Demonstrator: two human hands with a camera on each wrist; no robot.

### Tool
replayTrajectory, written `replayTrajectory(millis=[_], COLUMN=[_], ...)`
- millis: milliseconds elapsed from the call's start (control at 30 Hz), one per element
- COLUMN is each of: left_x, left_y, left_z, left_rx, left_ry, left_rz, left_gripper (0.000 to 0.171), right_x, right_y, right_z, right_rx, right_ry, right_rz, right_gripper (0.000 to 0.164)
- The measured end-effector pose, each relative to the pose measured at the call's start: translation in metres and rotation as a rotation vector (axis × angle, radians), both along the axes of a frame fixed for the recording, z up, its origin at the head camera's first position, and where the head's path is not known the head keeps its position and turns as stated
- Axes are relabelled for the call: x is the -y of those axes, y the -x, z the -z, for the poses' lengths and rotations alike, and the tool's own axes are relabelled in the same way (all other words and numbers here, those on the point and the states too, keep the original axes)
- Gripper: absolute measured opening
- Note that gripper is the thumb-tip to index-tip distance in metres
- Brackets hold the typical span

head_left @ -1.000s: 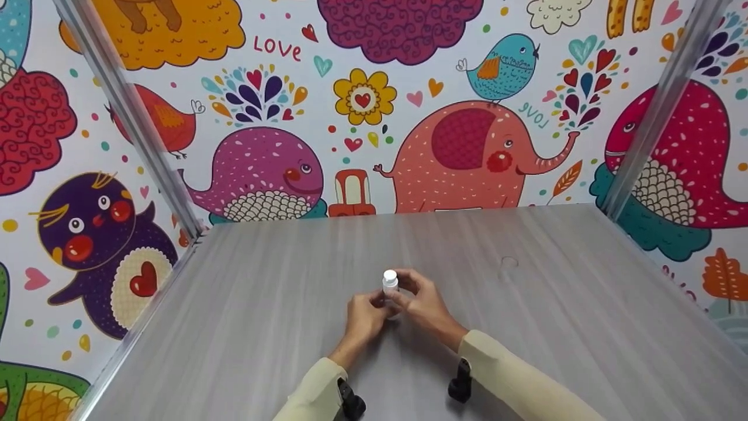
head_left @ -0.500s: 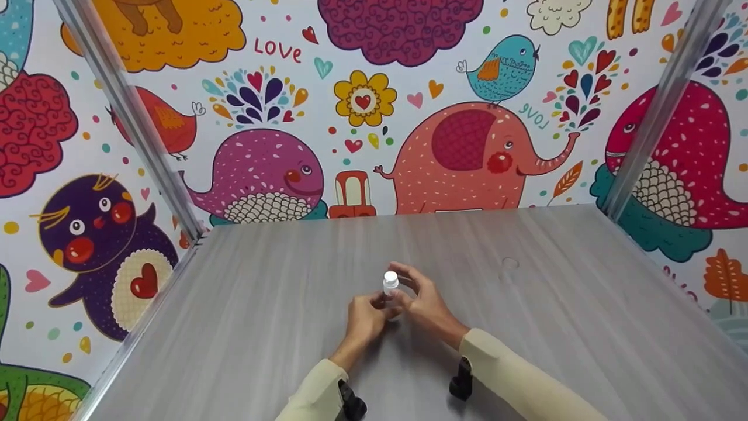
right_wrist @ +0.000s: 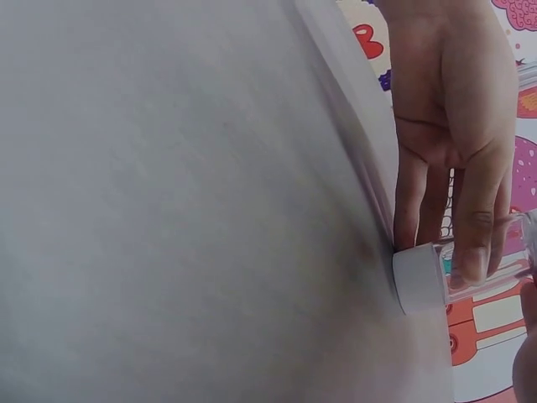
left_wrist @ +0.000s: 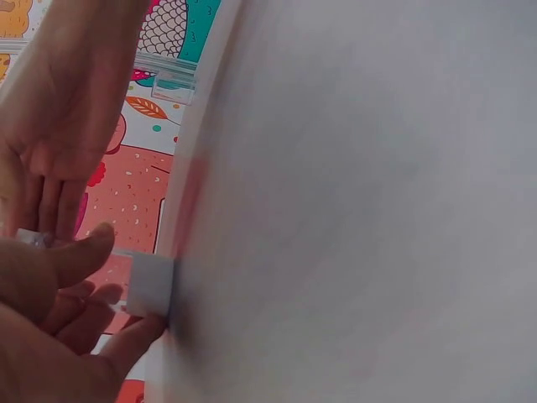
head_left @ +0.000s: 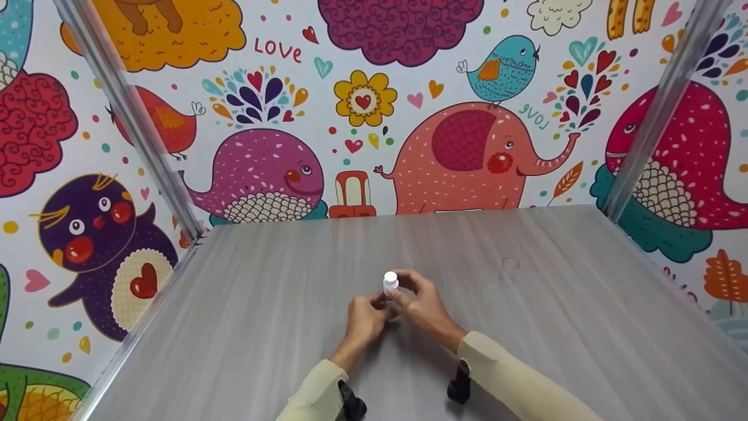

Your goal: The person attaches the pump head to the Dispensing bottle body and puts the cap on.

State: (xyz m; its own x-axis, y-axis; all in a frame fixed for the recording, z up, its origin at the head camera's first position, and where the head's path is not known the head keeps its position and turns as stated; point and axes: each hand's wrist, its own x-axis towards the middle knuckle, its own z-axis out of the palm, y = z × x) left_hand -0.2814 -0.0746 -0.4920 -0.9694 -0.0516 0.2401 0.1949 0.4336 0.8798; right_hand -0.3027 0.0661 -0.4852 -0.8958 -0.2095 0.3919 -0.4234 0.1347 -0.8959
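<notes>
A small bottle [head_left: 391, 283] stands upright near the middle of the table, its white top showing between both hands in the head view. Low down it has a clear body [right_wrist: 503, 277] above a white bottom part [right_wrist: 419, 280], which touches the table. My left hand [head_left: 365, 318] grips this lower section, thumb on the clear wall and a finger against the white bottom in the left wrist view. Higher up, the thumb and fingers of my right hand [head_left: 426, 304] hold the bottle near its top. How the top joins the clear part is hidden behind fingers.
On the grey wood-grain table [head_left: 263, 321], a faint clear round object [head_left: 509, 266] sits to the right, beyond the right hand. Metal posts [head_left: 134, 117] and patterned walls border the table at the back and sides.
Half a second ago my right fingers were spread a little further from the bottle's top; now they are back close around it. The left hand and bottle have barely moved.
</notes>
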Motion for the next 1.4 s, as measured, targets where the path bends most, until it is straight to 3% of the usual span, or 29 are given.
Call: replayTrajectory(millis=[400, 667, 833, 1067, 1400], left_x=[-0.0003, 0.0002, 0.0005, 0.0011, 0.0004], left_y=[0.0007, 0.0017, 0.0021, 0.0024, 0.0022], left_z=[-0.0014, 0.0003, 0.001, 0.0026, 0.0], left_rx=[0.029, 0.038, 0.022, -0.011, 0.018], left_ry=[0.002, -0.006, -0.004, 0.008, 0.024], left_rz=[0.0, -0.005, 0.005, 0.005, -0.013], left_gripper=[0.03, 0.024, 0.021, 0.022, 0.022], right_x=[-0.0073, -0.0065, -0.0033, 0.0, 0.0007], right_y=[-0.0012, -0.0028, -0.0035, -0.0044, -0.0036], right_z=[0.0005, -0.0029, 0.0002, 0.0047, 0.0061], right_rx=[0.047, 0.028, 0.017, -0.001, -0.022], right_ry=[-0.034, -0.027, -0.031, -0.022, 0.006], right_rz=[0.005, -0.049, -0.059, -0.011, 0.016], right_gripper=[0.041, 0.046, 0.041, 0.028, 0.028])
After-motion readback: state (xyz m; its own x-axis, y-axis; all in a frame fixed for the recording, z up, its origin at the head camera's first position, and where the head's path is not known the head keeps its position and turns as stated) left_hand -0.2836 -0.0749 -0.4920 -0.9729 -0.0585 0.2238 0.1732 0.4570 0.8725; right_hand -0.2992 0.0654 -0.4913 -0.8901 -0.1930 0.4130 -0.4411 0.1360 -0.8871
